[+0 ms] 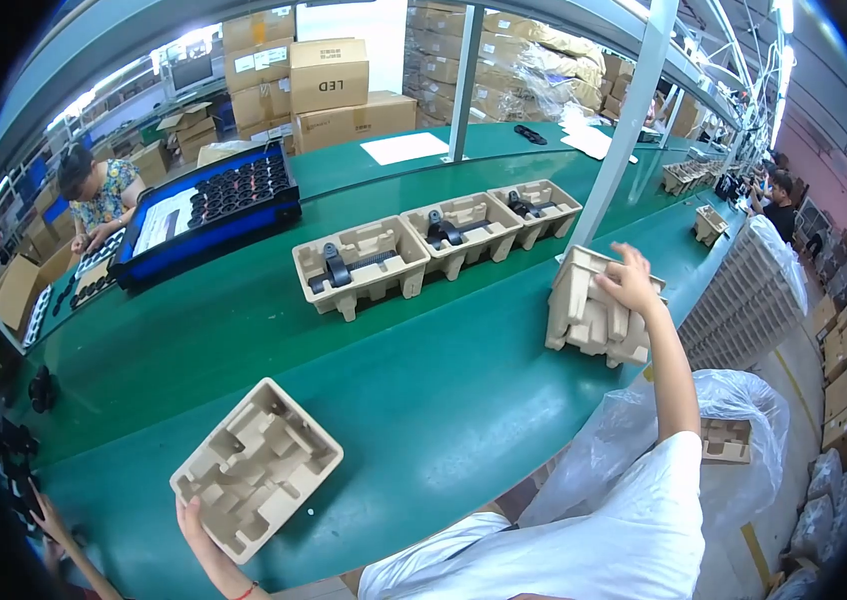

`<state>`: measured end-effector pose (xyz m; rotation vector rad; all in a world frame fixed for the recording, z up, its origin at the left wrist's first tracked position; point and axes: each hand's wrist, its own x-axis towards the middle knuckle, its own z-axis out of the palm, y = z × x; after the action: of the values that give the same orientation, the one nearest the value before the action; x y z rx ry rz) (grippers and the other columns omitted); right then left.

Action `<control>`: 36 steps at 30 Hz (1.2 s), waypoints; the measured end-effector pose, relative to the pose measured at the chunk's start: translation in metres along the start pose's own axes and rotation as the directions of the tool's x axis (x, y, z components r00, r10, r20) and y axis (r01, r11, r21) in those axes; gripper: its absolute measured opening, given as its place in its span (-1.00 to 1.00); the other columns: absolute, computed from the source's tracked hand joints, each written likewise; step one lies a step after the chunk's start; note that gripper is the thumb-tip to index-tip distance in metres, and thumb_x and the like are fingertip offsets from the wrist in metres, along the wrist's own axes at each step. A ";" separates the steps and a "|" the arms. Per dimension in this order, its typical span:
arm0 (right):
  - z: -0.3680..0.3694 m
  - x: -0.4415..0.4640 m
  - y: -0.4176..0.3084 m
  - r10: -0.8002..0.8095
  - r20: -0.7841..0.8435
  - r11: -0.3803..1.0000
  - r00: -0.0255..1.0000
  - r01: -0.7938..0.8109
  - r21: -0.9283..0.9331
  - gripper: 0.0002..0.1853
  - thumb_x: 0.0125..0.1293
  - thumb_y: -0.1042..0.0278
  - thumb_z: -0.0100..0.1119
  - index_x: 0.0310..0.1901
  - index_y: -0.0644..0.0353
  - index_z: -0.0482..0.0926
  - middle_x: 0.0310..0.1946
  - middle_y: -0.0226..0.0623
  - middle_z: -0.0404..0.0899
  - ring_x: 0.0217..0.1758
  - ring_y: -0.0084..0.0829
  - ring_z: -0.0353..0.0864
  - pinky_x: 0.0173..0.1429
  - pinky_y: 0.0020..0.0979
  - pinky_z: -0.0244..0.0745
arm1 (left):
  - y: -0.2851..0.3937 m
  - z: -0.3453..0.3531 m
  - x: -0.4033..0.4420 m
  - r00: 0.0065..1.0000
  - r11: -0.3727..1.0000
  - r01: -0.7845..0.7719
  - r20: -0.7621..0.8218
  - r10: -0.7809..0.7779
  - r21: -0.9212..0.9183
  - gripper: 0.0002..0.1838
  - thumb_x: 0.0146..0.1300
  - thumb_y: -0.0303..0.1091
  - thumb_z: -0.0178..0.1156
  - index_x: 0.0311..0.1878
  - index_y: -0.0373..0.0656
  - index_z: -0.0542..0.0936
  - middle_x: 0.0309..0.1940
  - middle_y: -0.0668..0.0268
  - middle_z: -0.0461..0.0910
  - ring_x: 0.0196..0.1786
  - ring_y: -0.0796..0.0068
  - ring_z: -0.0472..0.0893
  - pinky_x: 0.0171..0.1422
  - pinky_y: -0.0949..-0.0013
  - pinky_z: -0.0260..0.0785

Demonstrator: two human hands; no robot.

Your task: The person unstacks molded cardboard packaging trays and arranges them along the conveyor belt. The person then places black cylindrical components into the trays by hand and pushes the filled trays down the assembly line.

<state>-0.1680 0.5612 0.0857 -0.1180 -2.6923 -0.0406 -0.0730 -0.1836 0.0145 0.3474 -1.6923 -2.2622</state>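
Note:
My left hand [194,523] grips the lower left edge of a beige molded pulp tray [259,470]. That tray is tilted over the green bench, its moulded hollows facing up and nothing inside it. Over to the right, my right hand [632,280] is at the top of nested pulp trays [589,315] tipped on their side. Its fingers are spread apart, and whether they press on the trays I cannot tell. Farther back stand three pulp trays in a row, one being the left tray [369,285], each with a black part [336,266] in it.
A blue-black crate [209,210] of round black parts stands at the back left, near a seated person [104,195]. A metal post [624,130] rises behind the nested trays. A tall tray stack [744,300] and a plastic bag [594,440] are at the right. Another person's hand [49,515] shows lower left.

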 end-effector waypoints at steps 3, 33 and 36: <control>-0.030 0.019 -0.042 0.025 0.399 0.959 0.917 -0.135 0.250 -0.55 0.25 -0.08 0.18 -0.40 0.24 0.67 0.01 -0.06 0.53 0.07 -0.13 0.48 0.16 -0.24 0.33 | 0.003 -0.010 0.015 1.000 1.000 0.017 0.015 -0.017 0.011 -0.52 0.19 -0.30 0.08 0.18 -0.28 0.42 0.00 0.20 0.53 -0.02 0.36 0.56 0.09 0.37 0.42; -0.062 -0.060 -0.292 -0.161 0.123 0.080 0.979 -0.111 0.991 -0.59 0.35 0.37 0.11 0.18 0.29 0.32 -0.07 -0.31 0.33 0.10 -0.44 0.30 0.35 -0.38 0.10 | -0.045 0.240 -0.039 0.896 0.974 -0.048 0.422 0.139 -0.221 -0.65 0.34 -0.38 0.14 0.12 -0.29 0.37 0.05 0.22 0.52 0.05 0.48 0.52 0.14 0.40 0.36; -0.047 -0.068 -0.277 -0.175 0.194 0.077 0.965 -0.183 0.980 -0.46 0.40 0.33 0.09 0.34 0.17 0.14 0.19 -0.32 0.34 0.27 -0.52 0.29 0.37 -0.39 0.15 | -0.042 0.240 -0.032 0.893 0.980 -0.192 0.404 0.197 -0.053 -0.70 0.29 -0.32 0.21 -0.04 -0.31 0.45 -0.15 0.20 0.62 -0.12 0.47 0.60 0.00 0.41 0.42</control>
<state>-0.1115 0.2781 0.0957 0.3481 -2.2458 1.9892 -0.1340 0.0527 0.0415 -0.3132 -1.8042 -2.3018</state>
